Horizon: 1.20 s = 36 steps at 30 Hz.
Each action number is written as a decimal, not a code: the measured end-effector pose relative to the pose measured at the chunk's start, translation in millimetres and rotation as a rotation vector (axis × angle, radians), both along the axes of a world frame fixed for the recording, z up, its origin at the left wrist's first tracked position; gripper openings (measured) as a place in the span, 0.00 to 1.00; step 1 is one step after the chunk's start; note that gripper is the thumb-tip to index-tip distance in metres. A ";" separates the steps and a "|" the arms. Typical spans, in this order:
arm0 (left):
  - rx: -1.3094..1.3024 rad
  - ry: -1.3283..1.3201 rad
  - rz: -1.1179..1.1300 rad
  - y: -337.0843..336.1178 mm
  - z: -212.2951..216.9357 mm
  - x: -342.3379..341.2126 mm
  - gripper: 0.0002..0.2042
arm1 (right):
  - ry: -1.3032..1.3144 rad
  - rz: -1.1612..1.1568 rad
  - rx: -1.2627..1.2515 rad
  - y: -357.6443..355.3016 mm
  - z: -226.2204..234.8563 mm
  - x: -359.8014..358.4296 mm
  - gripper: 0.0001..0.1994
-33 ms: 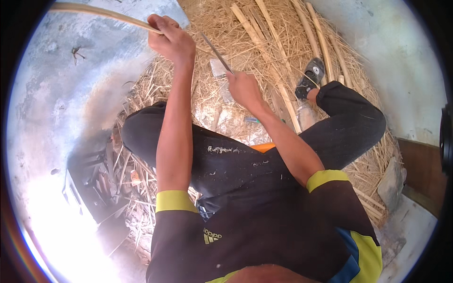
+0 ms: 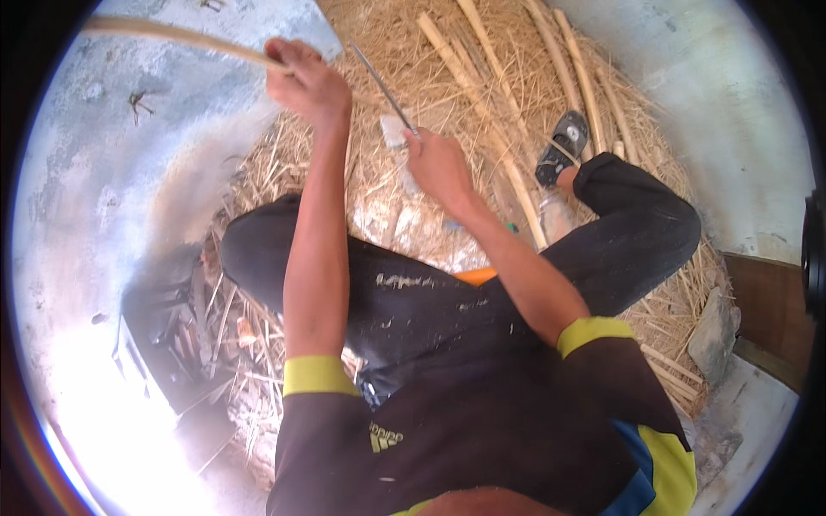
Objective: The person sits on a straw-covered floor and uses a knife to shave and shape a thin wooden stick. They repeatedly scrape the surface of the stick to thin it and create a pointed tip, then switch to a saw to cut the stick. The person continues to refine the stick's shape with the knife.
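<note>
My left hand (image 2: 310, 86) is closed around a long, pale wooden strip (image 2: 176, 36), which runs out to the upper left in front of the wall. My right hand (image 2: 439, 168) grips a knife (image 2: 379, 83) with a narrow grey blade. The blade slants up and to the left, its tip a little to the right of my left hand. Fingers cover the knife's handle. Whether the blade touches the strip, I cannot tell.
Shavings and fibres (image 2: 387, 26) litter the floor. Several poles (image 2: 469, 73) lie at the far side, close to my shoe (image 2: 564, 146). Pale walls (image 2: 77, 172) rise on both sides. A grey stone (image 2: 712, 335) rests at the right, beside a brown board (image 2: 766, 305).
The knife and my right hand have shifted slightly to the left. My left hand and the strip have moved a little lower and left. Both grips stay the same.
</note>
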<state>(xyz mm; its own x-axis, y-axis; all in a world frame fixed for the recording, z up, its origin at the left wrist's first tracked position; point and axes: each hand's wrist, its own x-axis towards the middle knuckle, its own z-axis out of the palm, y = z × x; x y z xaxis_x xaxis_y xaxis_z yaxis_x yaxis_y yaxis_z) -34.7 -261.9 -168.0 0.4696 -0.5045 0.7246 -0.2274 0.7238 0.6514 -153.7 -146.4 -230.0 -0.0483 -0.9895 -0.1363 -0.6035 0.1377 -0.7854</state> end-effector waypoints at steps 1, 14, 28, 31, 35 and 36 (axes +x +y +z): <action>0.032 0.015 0.011 7.9 6.2 -2.5 0.24 | -0.048 -0.003 -0.045 -2.4 15.6 -2.2 0.14; 0.107 0.016 0.021 4.8 7.1 1.8 0.23 | 0.098 -0.238 0.191 6.7 -108.3 -58.8 0.21; 0.137 -0.075 0.128 -15.7 5.4 5.5 0.24 | 0.173 -0.173 0.320 21.5 -190.1 -28.0 0.17; 0.159 -0.103 0.177 -9.1 9.2 1.2 0.24 | 0.047 -0.286 0.185 30.3 -173.6 -27.3 0.19; 0.192 -0.189 0.302 -15.2 13.6 -1.2 0.26 | -0.252 -0.284 -0.038 18.8 -115.5 -6.1 0.20; 0.243 -0.178 0.267 -13.4 14.9 -1.3 0.26 | -0.289 -0.282 -0.075 19.9 -110.8 0.2 0.20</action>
